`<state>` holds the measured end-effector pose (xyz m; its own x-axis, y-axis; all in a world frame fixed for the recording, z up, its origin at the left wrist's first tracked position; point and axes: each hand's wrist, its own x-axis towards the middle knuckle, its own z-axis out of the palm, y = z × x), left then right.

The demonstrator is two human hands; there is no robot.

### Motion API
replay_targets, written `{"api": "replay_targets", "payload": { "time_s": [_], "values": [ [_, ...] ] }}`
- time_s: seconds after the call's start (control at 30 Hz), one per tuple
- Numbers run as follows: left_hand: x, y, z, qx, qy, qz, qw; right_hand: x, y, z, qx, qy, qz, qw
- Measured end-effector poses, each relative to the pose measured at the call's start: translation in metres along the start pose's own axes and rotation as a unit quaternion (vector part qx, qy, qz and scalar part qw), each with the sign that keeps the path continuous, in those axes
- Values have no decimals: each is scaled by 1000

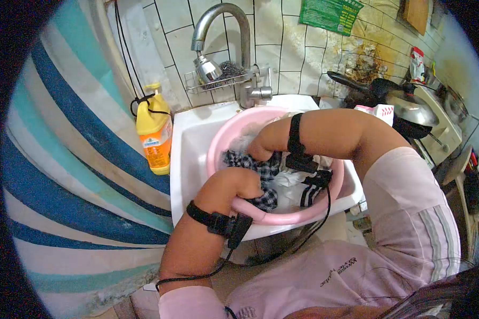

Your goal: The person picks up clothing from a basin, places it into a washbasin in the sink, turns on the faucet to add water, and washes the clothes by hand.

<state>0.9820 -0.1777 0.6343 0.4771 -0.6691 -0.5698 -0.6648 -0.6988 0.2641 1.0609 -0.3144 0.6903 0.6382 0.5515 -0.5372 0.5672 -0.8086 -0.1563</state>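
Observation:
A pink basin [226, 133] sits in the white sink, holding wet laundry and suds. My left hand [244, 183] is closed at the basin's near left side, over a black-and-white checkered garment [267, 200]. Deeper in the basin, my right hand [261, 148] grips another part of the same checkered cloth; most of its fingers are hidden. White cloth [292, 177] and a piece with dark stripes [308, 195] lie to the right of the checkered garment, partly under my right wrist.
A yellow bottle with an orange label [155, 135] hangs left of the sink [183, 159]. Above the basin stands a chrome faucet [245, 42], with a wire rack [215, 84] beside it. Pans and a metal lid [410, 106] are at the right. A cable runs from my wrist straps.

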Motion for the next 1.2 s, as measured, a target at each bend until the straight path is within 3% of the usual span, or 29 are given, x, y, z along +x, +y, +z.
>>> {"api": "replay_targets", "payload": {
  "time_s": [0.03,0.1,0.13,0.2,0.3,0.37,0.53,0.57,0.63,0.7,0.8,0.87,0.93,0.97,1.03,1.07,1.2],
  "values": [
    [-5,4,-3,-17,2,-24,1000,20,13,6,1,-1,-1,1000],
    [-1,2,0,-32,2,-48,998,56,31,18,-110,-13,-190,976],
    [8,-8,8,-32,-2,-47,998,53,32,19,-108,-12,-190,976],
    [13,-14,14,-30,0,-46,999,-3,-10,-1,-143,2,-51,988],
    [4,-7,6,-34,30,-62,997,15,-8,12,-205,33,-125,970],
    [-5,2,0,-43,59,-73,995,19,-7,17,-170,59,-104,978],
    [-14,5,-5,-93,168,-115,975,16,-2,21,-112,92,-197,970],
    [-9,-4,0,-85,166,-105,977,8,-5,21,-108,96,-185,972],
    [-4,-19,6,-164,309,-97,932,-21,-18,11,-171,130,-118,969],
    [-6,-21,-1,-178,295,-138,929,-42,-18,4,-172,121,-83,974],
    [-23,0,-29,-256,284,-214,899,-53,12,-7,-5,275,-113,955],
    [-27,4,-34,-313,290,-242,872,-66,23,-11,95,373,-139,912],
    [-12,-8,-23,-311,547,-162,760,-78,22,-13,141,426,-165,878],
    [-10,-6,-22,-310,550,-164,758,-78,22,-14,180,434,-161,868],
    [-4,0,-18,-344,580,80,734,-77,21,-13,218,443,-160,855],
    [-13,22,-23,-434,539,105,714,-77,17,-9,234,439,-168,851],
    [-15,39,-26,-404,554,32,727,-73,-3,10,217,448,-200,844]
  ]
}}
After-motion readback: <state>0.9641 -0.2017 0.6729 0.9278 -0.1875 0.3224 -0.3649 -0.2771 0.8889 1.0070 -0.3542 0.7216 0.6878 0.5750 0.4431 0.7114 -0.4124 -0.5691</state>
